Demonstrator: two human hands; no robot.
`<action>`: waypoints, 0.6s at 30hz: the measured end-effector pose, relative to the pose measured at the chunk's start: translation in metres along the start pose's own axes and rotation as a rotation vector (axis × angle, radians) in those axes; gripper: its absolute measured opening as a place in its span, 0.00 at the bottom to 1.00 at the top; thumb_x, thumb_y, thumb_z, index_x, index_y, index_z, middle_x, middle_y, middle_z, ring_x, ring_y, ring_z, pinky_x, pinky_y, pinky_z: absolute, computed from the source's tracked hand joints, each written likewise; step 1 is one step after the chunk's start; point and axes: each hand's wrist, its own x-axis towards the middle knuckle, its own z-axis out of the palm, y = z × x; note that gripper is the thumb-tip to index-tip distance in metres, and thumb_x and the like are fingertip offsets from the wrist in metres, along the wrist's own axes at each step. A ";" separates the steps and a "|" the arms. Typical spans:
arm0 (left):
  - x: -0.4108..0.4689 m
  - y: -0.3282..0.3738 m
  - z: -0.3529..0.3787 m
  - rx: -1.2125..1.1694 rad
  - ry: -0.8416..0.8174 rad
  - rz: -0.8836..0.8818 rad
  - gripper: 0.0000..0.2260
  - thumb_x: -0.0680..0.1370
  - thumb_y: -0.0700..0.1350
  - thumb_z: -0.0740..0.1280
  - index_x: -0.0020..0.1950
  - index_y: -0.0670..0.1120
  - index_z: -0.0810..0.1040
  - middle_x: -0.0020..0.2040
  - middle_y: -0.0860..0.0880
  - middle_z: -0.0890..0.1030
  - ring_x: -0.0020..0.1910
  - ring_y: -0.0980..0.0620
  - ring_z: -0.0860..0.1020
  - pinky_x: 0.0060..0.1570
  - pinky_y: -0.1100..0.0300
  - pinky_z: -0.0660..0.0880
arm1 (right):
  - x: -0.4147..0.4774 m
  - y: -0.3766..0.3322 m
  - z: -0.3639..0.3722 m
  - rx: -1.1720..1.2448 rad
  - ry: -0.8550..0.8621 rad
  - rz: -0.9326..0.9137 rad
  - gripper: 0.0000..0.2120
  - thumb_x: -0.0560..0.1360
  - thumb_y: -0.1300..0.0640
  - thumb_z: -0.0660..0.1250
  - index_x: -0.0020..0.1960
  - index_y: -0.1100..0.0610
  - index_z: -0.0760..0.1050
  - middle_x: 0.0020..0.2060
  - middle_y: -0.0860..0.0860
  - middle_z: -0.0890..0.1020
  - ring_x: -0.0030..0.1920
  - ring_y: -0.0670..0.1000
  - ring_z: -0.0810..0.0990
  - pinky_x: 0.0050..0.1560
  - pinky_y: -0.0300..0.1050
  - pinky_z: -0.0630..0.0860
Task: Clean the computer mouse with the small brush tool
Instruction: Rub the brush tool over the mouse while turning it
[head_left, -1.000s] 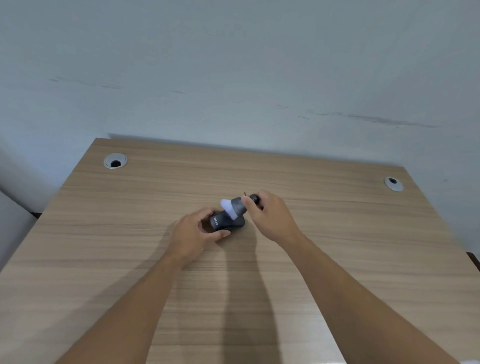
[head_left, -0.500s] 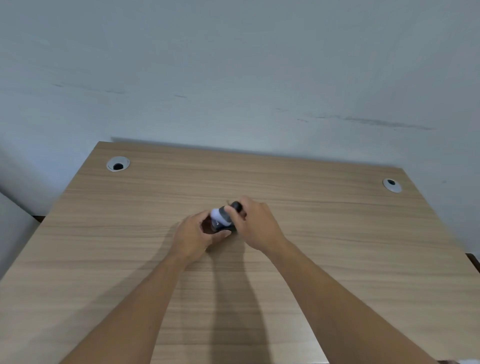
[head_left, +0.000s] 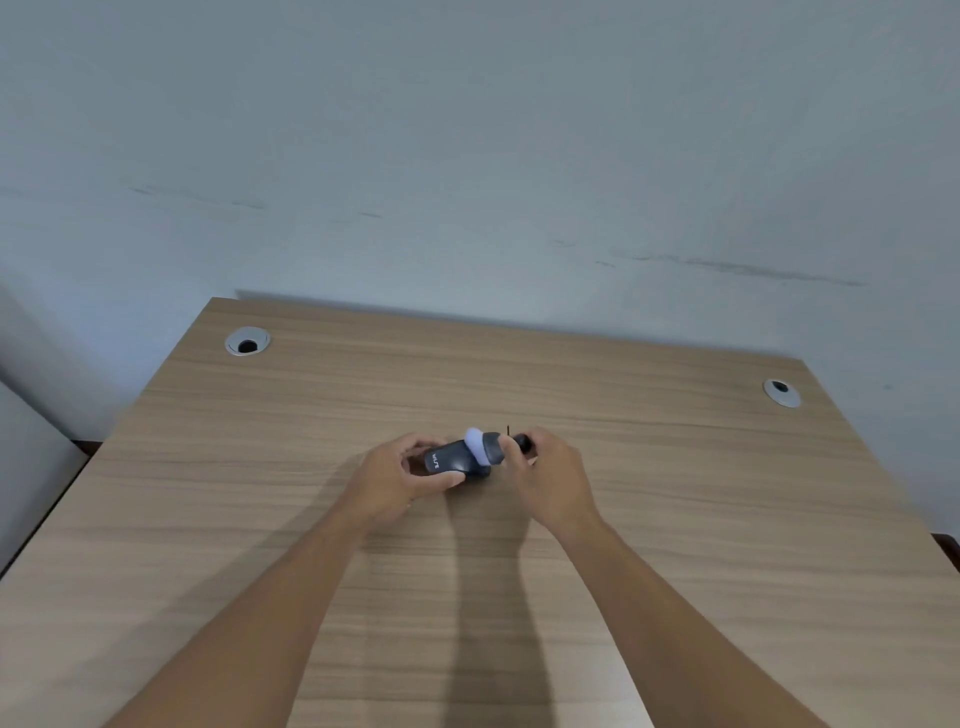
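Left hand (head_left: 396, 480) is gripping the dark mouse (head_left: 453, 460) on the tabletop (head_left: 675, 493) | right hand (head_left: 551, 480) is pinching the brush tool (head_left: 485, 448) against it

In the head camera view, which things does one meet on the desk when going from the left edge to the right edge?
Round grey cable hole at the far left → left hand → dark grey computer mouse → small brush tool with pale round head → right hand → round grey cable hole at the far right.
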 end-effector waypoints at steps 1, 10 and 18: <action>0.000 0.003 -0.001 -0.023 -0.021 -0.032 0.22 0.68 0.52 0.87 0.59 0.55 0.86 0.53 0.58 0.90 0.41 0.68 0.84 0.45 0.70 0.76 | -0.003 0.005 0.000 0.007 -0.006 0.002 0.12 0.83 0.49 0.67 0.47 0.56 0.82 0.41 0.49 0.85 0.45 0.55 0.83 0.46 0.48 0.74; 0.003 0.012 0.016 -0.094 0.082 -0.123 0.22 0.70 0.48 0.86 0.62 0.49 0.85 0.55 0.51 0.90 0.55 0.50 0.87 0.58 0.53 0.83 | -0.014 -0.010 -0.014 0.199 0.104 0.015 0.11 0.81 0.49 0.71 0.48 0.56 0.82 0.41 0.46 0.85 0.40 0.44 0.80 0.38 0.32 0.70; -0.014 0.019 0.032 0.106 0.178 0.015 0.09 0.76 0.34 0.79 0.53 0.43 0.84 0.49 0.52 0.85 0.47 0.55 0.83 0.41 0.70 0.77 | -0.019 -0.033 -0.005 0.073 0.014 -0.219 0.14 0.83 0.46 0.69 0.47 0.57 0.80 0.40 0.50 0.84 0.42 0.52 0.80 0.42 0.46 0.73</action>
